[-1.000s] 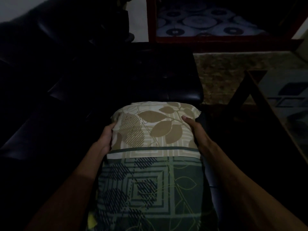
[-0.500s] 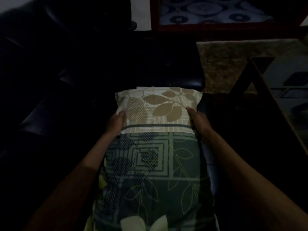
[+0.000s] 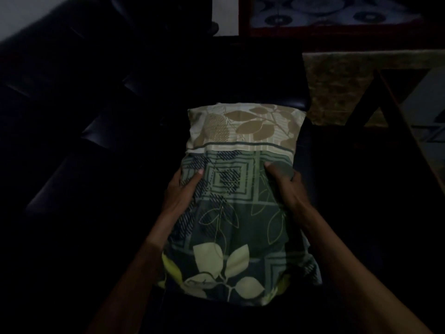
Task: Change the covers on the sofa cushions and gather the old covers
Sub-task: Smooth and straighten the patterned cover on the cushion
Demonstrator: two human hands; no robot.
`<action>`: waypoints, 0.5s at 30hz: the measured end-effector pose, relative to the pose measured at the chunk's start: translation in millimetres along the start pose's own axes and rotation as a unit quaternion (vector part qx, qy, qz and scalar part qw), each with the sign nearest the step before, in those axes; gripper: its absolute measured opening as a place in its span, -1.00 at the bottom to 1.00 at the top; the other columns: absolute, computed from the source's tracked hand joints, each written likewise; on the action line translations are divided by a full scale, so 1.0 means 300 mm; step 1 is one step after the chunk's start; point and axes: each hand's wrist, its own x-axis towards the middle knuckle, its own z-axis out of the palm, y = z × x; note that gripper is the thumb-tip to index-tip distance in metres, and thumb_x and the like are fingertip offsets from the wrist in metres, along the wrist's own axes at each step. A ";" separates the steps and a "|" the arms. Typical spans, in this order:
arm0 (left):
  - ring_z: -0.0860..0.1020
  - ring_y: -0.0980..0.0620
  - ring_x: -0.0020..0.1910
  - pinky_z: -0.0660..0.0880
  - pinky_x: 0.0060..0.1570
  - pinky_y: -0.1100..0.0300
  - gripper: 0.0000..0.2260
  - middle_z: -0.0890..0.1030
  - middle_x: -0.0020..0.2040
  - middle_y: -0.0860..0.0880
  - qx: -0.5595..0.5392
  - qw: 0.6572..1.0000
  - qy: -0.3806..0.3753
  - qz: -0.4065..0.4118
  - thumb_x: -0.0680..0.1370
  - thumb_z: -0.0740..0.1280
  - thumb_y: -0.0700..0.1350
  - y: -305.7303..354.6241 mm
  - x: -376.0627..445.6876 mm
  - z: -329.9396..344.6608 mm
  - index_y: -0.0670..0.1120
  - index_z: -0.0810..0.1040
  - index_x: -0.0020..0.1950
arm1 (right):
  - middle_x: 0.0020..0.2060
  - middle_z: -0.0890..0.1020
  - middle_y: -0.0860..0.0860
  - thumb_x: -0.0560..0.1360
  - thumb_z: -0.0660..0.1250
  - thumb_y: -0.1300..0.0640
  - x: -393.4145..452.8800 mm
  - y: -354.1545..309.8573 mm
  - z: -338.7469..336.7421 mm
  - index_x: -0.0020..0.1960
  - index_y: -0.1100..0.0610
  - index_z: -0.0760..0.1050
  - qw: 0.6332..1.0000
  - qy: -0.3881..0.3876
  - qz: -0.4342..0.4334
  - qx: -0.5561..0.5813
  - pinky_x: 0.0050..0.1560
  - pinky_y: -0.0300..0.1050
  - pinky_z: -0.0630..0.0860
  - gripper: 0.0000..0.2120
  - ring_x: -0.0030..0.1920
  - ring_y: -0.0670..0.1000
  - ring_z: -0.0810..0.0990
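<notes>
The room is dim, and a black leather sofa (image 3: 101,131) fills the left and middle of the view, its tufted seat running up toward a pale wall at the top left. Past the seat's right edge lies a strip of mottled brown carpet (image 3: 337,88), and farther right a dark-framed glass table (image 3: 409,131) runs along the frame's right side, leaving only a narrow gap between it and the sofa. At the top, a red-framed surface with a circle pattern (image 3: 332,13) stands beyond the sofa's far edge.

The cushion (image 3: 240,189) lies on the seat near the sofa's right front edge, lengthwise away from the person. Its cover is beige with brown leaves at the far end and dark green with squares and pale leaves toward the near end, where the fabric bunches loosely.

The left hand (image 3: 183,191) grips the cushion's left side, thumb pressed on top. The right hand (image 3: 286,186) pinches a fold of the cover on the right side, fingers curled around the cloth.

No writing or labels can be read.
</notes>
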 end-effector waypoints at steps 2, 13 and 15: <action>0.53 0.03 0.29 0.44 0.34 0.06 -0.41 0.54 0.33 0.11 -0.004 1.000 0.010 0.018 0.51 0.41 0.26 0.019 0.014 0.001 0.15 0.40 0.50 | 0.16 0.69 -0.06 0.09 0.58 -0.50 0.023 0.006 0.009 0.38 -0.01 0.49 1.000 -0.012 -0.020 0.019 0.20 0.11 0.62 0.00 0.09 0.00 0.70; 0.36 -0.24 0.46 0.31 0.41 -0.18 -0.24 0.28 0.57 -0.07 0.211 0.976 0.050 -0.019 0.43 -0.01 0.60 -0.123 -0.210 0.010 0.35 -0.06 0.58 | 0.63 0.03 0.00 0.41 0.34 -0.47 -0.246 0.072 0.047 0.60 -0.26 -0.05 0.956 0.025 -0.177 -0.231 0.53 0.18 0.22 -0.07 0.60 0.14 0.11; 0.36 -0.23 0.45 0.32 0.40 -0.21 -0.22 0.30 0.56 -0.07 0.220 0.974 0.052 -0.029 0.41 0.00 0.62 -0.160 -0.292 -0.012 0.39 -0.09 0.56 | 0.63 0.04 -0.01 0.37 0.30 -0.56 -0.270 0.100 0.023 0.58 -0.35 -0.10 0.967 0.022 -0.131 -0.218 0.53 0.19 0.22 -0.06 0.60 0.15 0.14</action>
